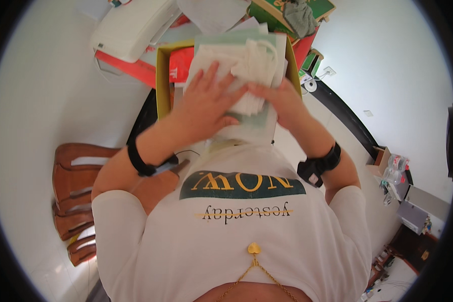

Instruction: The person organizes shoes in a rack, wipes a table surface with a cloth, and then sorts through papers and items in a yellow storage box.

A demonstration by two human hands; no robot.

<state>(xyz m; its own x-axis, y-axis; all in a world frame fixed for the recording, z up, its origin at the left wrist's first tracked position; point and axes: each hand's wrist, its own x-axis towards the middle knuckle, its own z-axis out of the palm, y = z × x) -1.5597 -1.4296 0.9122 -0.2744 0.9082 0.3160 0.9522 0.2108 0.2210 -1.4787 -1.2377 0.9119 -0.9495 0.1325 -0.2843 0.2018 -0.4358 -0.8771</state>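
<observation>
Before my chest is a pale green translucent plastic sleeve (258, 130). On it lies a stack of thin white items (219, 56) with soft white loops, which look like face masks. My left hand (207, 104) rests flat across the stack with its fingers spread. My right hand (285, 100) grips the right side, its thumb over the white stack and its other fingers mostly hidden. Both hands are slightly blurred. Behind and below the sleeve stands a yellow-walled box (162, 83), with a red packet (181, 66) inside its left part.
A white printer (132, 32) stands on the red-edged table (130, 68) at the far left. A grey cloth (300, 19) lies on a green box (321, 9) at the far right. Wooden chairs (75, 181) stand left; plastic bottles (396, 170) and boxes are right.
</observation>
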